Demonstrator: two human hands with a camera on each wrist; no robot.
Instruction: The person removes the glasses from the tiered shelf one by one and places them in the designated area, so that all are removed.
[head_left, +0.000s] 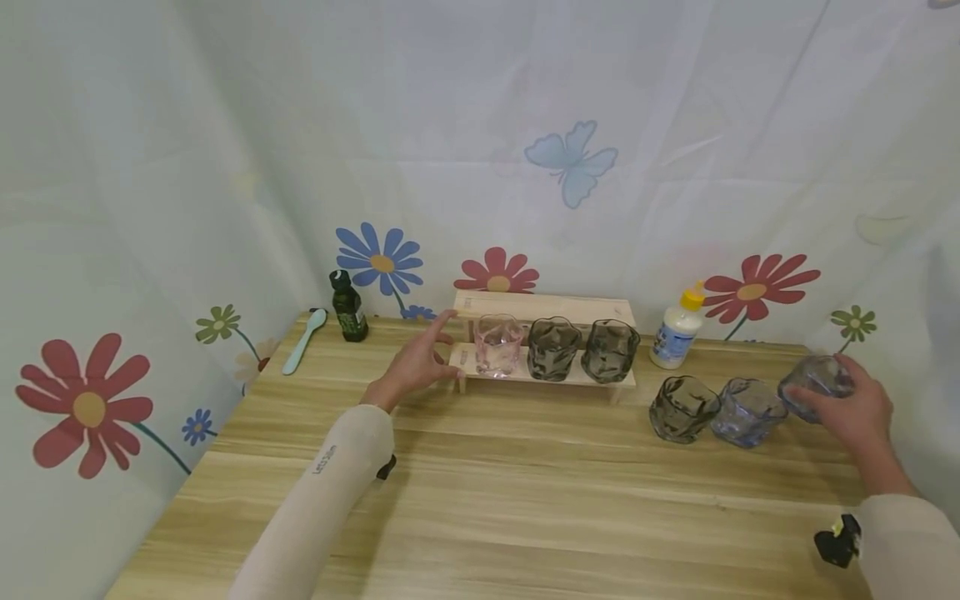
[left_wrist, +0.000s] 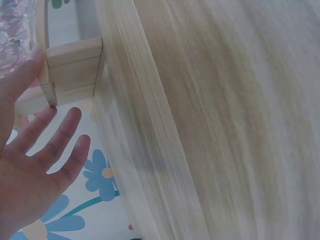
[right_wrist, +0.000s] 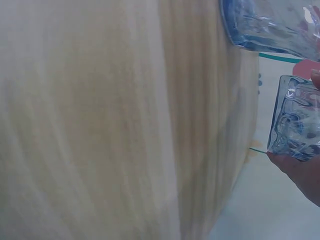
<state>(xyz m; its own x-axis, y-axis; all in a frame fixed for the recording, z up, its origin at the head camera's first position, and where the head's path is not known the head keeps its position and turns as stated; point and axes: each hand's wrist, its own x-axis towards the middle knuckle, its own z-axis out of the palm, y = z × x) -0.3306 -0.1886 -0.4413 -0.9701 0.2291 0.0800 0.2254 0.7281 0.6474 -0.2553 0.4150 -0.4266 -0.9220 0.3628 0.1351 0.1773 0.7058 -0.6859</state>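
My right hand [head_left: 858, 412] grips a bluish clear glass [head_left: 813, 385] at the far right. In the right wrist view this glass [right_wrist: 296, 120] is tilted and raised off the tabletop. My left hand [head_left: 416, 362] is at the left end of a two-step wooden rack [head_left: 543, 307], its fingers spread and holding nothing. In the left wrist view one fingertip lies at the end of the lower board [left_wrist: 44, 75]. A pink glass [head_left: 498, 346] and two grey glasses, one in the middle [head_left: 553, 350] and one at the right [head_left: 611, 352], stand on the lower step.
Beside the held glass stand another bluish glass [head_left: 748, 414] and a grey glass [head_left: 684, 410] on the wooden table [head_left: 525, 500]. A yellow-capped bottle [head_left: 675, 333] is right of the rack. Far left are a dark green bottle [head_left: 348, 308] and a mint spoon [head_left: 303, 343]. A flowered curtain [head_left: 450, 125] hangs behind.
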